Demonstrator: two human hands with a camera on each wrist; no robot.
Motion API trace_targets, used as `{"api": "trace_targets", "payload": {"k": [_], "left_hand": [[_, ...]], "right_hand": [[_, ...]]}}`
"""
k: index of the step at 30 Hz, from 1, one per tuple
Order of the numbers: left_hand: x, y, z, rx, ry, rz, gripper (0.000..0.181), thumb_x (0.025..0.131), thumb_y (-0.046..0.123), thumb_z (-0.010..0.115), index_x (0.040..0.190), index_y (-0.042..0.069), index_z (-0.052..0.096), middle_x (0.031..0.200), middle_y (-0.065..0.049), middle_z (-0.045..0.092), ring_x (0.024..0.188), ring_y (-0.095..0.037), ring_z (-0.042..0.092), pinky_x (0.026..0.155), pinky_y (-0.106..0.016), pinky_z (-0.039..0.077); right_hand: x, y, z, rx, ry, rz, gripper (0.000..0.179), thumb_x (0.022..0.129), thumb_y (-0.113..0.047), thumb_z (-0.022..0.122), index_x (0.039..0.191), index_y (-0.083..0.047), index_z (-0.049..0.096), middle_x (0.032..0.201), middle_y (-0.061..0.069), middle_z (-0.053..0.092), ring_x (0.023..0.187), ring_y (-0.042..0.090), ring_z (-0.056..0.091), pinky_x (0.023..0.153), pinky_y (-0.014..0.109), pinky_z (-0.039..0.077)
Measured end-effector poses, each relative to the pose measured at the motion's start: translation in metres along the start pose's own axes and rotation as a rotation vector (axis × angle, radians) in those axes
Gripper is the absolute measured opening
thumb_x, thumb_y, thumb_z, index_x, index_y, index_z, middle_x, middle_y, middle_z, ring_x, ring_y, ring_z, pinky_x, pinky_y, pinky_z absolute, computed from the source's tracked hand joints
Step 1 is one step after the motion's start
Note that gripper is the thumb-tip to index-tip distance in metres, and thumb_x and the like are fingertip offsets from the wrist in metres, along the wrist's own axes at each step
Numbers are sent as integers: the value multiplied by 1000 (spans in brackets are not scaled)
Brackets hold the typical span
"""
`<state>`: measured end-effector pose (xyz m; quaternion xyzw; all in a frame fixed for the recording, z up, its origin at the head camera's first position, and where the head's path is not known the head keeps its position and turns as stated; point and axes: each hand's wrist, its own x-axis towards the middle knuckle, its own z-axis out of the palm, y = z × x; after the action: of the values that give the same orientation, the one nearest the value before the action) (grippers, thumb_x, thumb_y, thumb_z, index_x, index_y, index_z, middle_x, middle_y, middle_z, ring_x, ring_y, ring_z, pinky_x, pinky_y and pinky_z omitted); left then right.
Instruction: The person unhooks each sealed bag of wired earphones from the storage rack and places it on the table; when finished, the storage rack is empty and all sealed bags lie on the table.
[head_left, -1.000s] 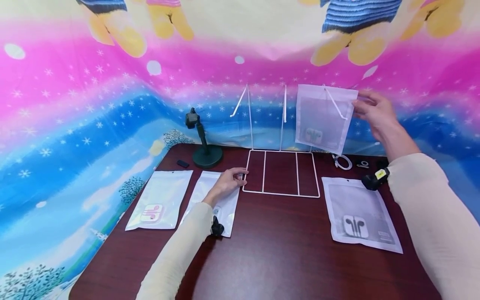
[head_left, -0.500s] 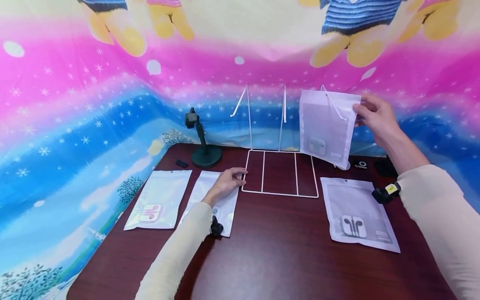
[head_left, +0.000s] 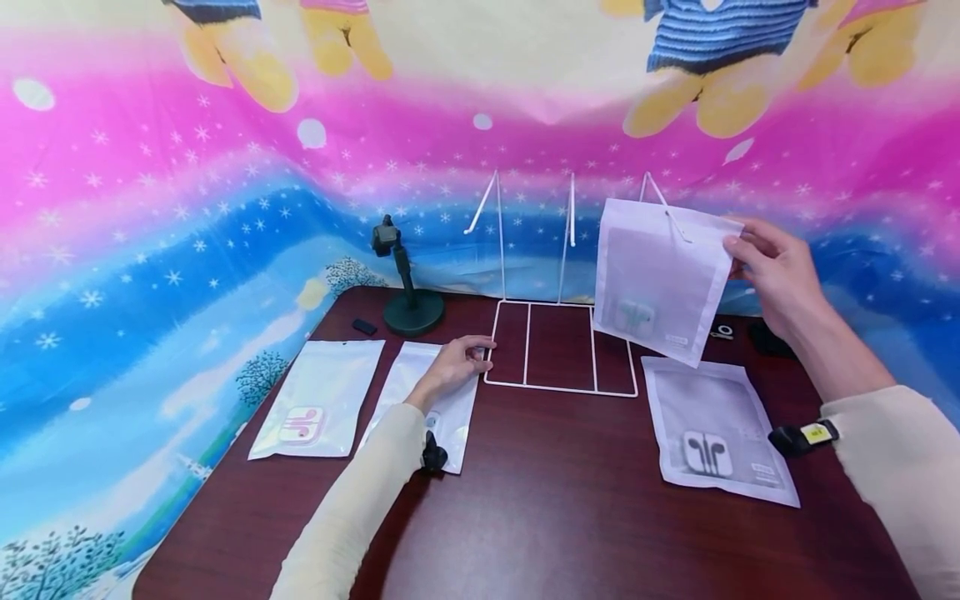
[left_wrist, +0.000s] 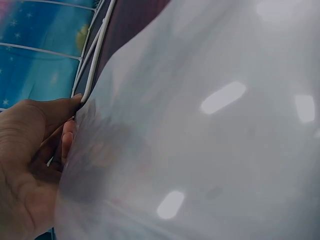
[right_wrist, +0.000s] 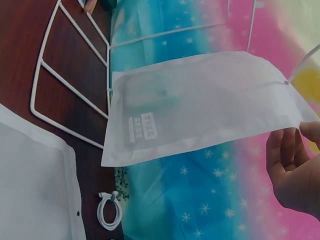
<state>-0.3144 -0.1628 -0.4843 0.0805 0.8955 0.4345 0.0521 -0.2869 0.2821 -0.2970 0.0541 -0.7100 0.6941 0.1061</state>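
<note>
A white wire rack stands on the table with three upright prongs at the back. My left hand holds the left side of its base between thumb and fingers, as the left wrist view also shows. On the rack's right prong hangs a frosted zip pouch with earphones faintly visible inside. The prong passes through the hole at the pouch's top edge. My right hand pinches the pouch's upper right corner. In the right wrist view the pouch tilts away from the rack's back.
A pouch with black earphones lies on the right. Two white pouches lie on the left, one with pink earphones, one partly under my left arm. A dark green stand and a white coiled cable are at the back.
My right hand has moved right, down and towards me, drawing the pouch further along the prong towards its tip. The left hand and the rack have stayed in place.
</note>
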Motion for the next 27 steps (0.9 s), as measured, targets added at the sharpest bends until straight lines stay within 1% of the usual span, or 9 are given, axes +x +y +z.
{"api": "trace_targets", "payload": {"k": [4, 9, 15, 20, 27], "left_hand": [[0, -1, 0, 0, 4, 5, 41, 97, 13, 74, 137, 16, 69, 108, -7, 64, 98, -23, 57, 94, -37, 48], [0, -2, 0, 1, 10, -5, 40, 97, 13, 74, 137, 17, 69, 108, -6, 63, 99, -23, 57, 94, -37, 49], [0, -3, -1, -9, 9, -11, 40, 98, 12, 74, 137, 16, 68, 108, -7, 63, 99, -23, 56, 94, -37, 48], [0, -5, 0, -19, 7, -27, 39, 98, 13, 74, 136, 17, 69, 104, -7, 62, 99, -24, 56, 93, -37, 48], [-2, -7, 0, -32, 3, -23, 40, 98, 12, 73, 138, 15, 68, 104, -7, 62, 97, -23, 56, 91, -37, 47]], "right_hand": [[-12, -1, -2, 30, -3, 10, 43, 96, -26, 74, 137, -16, 68, 110, -5, 68, 80, 13, 60, 69, 21, 52], [-26, -4, -2, 63, -11, 18, 46, 94, -26, 76, 139, -15, 68, 110, -4, 69, 84, 13, 62, 70, 21, 53], [-38, -6, -3, 13, -9, 18, 49, 95, -29, 76, 141, -16, 65, 112, -6, 68, 86, 10, 64, 72, 19, 54], [-46, -9, -4, 24, -7, 17, 47, 95, -27, 77, 138, -14, 66, 107, -6, 71, 84, 10, 65, 72, 19, 54], [-54, -14, -3, 97, 4, -11, 40, 94, -20, 78, 132, -11, 71, 100, -5, 74, 83, 10, 66, 70, 21, 52]]}}
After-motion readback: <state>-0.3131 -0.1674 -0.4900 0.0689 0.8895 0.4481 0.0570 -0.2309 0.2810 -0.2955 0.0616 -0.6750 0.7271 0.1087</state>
